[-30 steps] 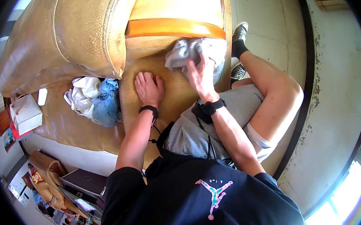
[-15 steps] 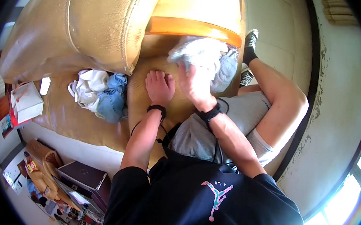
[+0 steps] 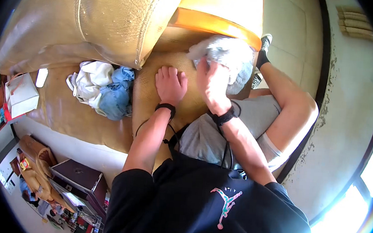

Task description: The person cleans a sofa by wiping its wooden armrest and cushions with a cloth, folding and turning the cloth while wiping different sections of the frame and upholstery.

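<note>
My left hand point(image 3: 171, 86) rests palm down on the tan leather sofa seat point(image 3: 146, 107), fingers stretched out, holding nothing. Close to its right, my right hand point(image 3: 214, 84) is at a crumpled pile of light cloth, its fingers closed on a white garment point(image 3: 225, 50) whose upper part is smeared by motion. Glare washes out much of this hand, and its fingertips are partly hidden. Grey fabric point(image 3: 243, 75) lies at the right side of the pile. On the seat cushion to the left, a bunched white garment point(image 3: 91, 81) lies against a blue denim piece point(image 3: 116, 96).
The leather backrest point(image 3: 106, 20) and an orange-trimmed armrest point(image 3: 219, 23) rise beyond my hands. A white paper bag point(image 3: 21, 94) and a small white object point(image 3: 41, 77) are at the far left. My bent leg point(image 3: 289, 93) is on the right, near the wall.
My right hand and the white garment have shifted slightly right in view, mostly along with the whole scene as the camera turned. My left hand stays flat on the seat.
</note>
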{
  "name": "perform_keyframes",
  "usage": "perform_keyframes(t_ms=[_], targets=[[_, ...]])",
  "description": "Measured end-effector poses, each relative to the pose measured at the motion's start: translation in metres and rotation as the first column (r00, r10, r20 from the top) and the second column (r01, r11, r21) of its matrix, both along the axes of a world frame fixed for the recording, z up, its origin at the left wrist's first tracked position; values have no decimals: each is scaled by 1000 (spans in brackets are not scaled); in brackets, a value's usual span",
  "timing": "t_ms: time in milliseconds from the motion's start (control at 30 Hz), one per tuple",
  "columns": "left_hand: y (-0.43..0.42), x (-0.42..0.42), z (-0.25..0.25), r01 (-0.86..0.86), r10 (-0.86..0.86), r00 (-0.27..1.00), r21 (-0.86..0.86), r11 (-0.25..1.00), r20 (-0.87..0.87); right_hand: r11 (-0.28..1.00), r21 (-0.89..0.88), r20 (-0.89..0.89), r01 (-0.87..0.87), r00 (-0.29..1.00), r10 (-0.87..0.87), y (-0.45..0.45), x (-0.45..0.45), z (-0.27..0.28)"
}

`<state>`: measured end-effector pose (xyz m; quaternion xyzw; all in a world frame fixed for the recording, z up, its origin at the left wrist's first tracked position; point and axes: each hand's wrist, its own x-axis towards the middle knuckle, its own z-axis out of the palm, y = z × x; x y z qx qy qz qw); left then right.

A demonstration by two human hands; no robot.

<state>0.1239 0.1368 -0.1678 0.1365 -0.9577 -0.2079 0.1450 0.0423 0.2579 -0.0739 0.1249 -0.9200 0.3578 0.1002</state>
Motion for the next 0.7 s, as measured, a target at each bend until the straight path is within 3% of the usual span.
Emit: perform_keyframes(t_ms=[67,133,200,267,300,367,433,500,533,567,667,700], targets=[[-2,2,-6,17,-17,999,-3,1000,28,996,-30,88,-87,992,89,-14,9,1],[-5,7,-15,38,-37,998,-8,999,56,965,159,-277,-209,929,247,-26,1,11],[-8,9,-20,64,-46,989,-130,990,138,925,283,-246,-253,913,325,-34,9,13],[-4,8,-16,-23,19,998,69,997,68,865,410,-236,-290,882,408,-38,15,0],[-2,6,-10,-61,56,998,168,984,30,829,483,-242,-282,867,436,-40,18,-10],[2,-5,2,-23,40,995,179,984,-92,741,652,-314,-160,833,456,-39,17,-32],[3,-9,9,53,-51,999,-126,991,19,608,794,-375,14,798,472,-27,11,-45],[-8,3,-10,76,-71,997,-114,991,43,666,745,-322,-24,862,392,-5,5,-14],[-10,8,-16,70,-63,996,-109,991,71,888,451,-343,-88,902,263,7,2,-3],[-3,3,-4,55,-54,999,-84,995,9,990,90,-315,-111,940,134,15,3,1],[-4,2,-5,37,-37,999,-63,997,-5,988,141,-230,-68,968,99,24,9,-10],[-3,1,-4,55,-56,998,-66,996,-10,999,-38,-165,34,986,-40,25,4,-10]])
